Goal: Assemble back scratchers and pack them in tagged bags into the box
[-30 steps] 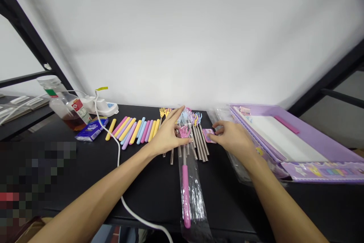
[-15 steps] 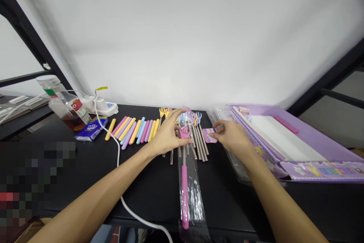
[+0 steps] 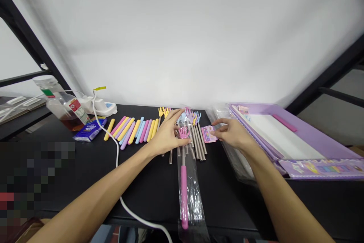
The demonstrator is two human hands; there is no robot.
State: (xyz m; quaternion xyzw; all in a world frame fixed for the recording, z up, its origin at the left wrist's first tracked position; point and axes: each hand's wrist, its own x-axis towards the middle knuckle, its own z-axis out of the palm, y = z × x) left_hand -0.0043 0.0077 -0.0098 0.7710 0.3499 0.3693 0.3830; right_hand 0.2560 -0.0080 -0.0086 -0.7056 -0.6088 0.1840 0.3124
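A pink back scratcher [image 3: 184, 193] with a small hand-shaped head and steel rod lies inside a clear plastic bag [image 3: 196, 207]. My left hand [image 3: 165, 135] curves around the bag's upper end beside the scratcher's head, thumb and fingers apart, seeming to hold the bag's mouth. My right hand [image 3: 231, 133] pinches the right edge of a pink printed card [image 3: 207, 134]; whether it is one card or a small stack I cannot tell. Behind my left hand lie several steel rods [image 3: 200, 142] with yellow, blue and purple hand-shaped heads, partly hidden.
Several coloured handles [image 3: 127, 133] lie in a row at left. Nearby are a blue packet [image 3: 90, 129], a bottle [image 3: 66, 108], a power strip [image 3: 106, 109] and a white cable [image 3: 129, 210]. On the right, a purple box [image 3: 309, 131] stands beside clear bags [image 3: 237, 163].
My right hand has drawn the card's edge slightly upward, so it tilts and shows more. My left hand keeps its place at the bag. The view has shifted a little.
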